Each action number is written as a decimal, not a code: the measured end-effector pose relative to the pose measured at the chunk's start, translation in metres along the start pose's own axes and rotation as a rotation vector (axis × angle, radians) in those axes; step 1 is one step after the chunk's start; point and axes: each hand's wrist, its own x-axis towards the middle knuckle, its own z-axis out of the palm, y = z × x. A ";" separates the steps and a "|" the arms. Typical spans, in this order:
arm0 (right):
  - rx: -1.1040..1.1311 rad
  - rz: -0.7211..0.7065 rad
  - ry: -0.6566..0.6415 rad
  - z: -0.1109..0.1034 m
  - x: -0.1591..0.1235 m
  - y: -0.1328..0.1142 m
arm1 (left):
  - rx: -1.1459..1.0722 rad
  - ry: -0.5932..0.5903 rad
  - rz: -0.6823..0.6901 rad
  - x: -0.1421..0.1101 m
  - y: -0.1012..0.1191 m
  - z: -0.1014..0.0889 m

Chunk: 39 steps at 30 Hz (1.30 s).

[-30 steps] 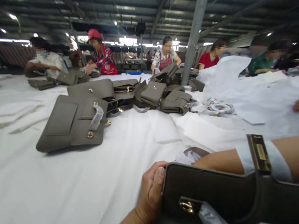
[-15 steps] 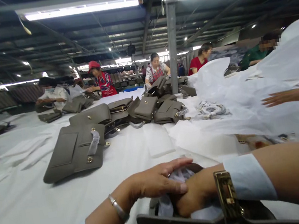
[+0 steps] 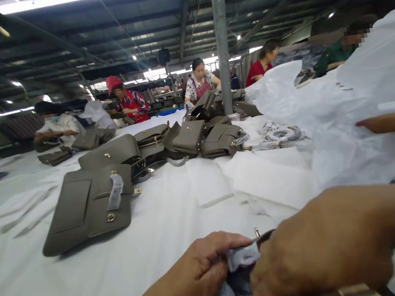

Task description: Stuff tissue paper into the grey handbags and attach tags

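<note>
A dark grey-green handbag (image 3: 266,237) stands low at the front, mostly hidden by my hands. Crumpled white stuffing paper (image 3: 243,257) fills its open mouth. On the left side of the opening, my left hand (image 3: 190,281) is closed round the edge, its fingers along the far rim. My right hand (image 3: 328,242) is curled over the mouth from the right, fingertips down against the paper; what they grip, if anything, is hidden. A gold metal fitting (image 3: 359,293) shows below my right wrist.
A similar flat handbag (image 3: 88,205) lies left, before a pile of handbags (image 3: 188,137). White foam sheets (image 3: 271,174) and wrapped straps (image 3: 282,133) lie ahead. Another person's hand (image 3: 392,124) reaches in at right near white tissue (image 3: 359,145). A post (image 3: 222,41) rises behind; several co-workers stand beyond.
My right hand has drawn up out of the bag's inside to its mouth, its back now toward me. My left hand has shifted slightly lower on the rim. The view has tilted down.
</note>
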 end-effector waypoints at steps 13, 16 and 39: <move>0.192 0.401 0.447 0.081 -0.055 0.013 | 0.584 -0.070 0.094 0.008 0.028 -0.002; 0.183 0.388 0.425 0.076 -0.035 0.019 | 0.597 -0.144 -0.050 0.012 0.040 0.004; 0.244 0.237 0.675 0.100 -0.096 0.032 | 1.084 0.059 0.063 0.040 0.057 0.012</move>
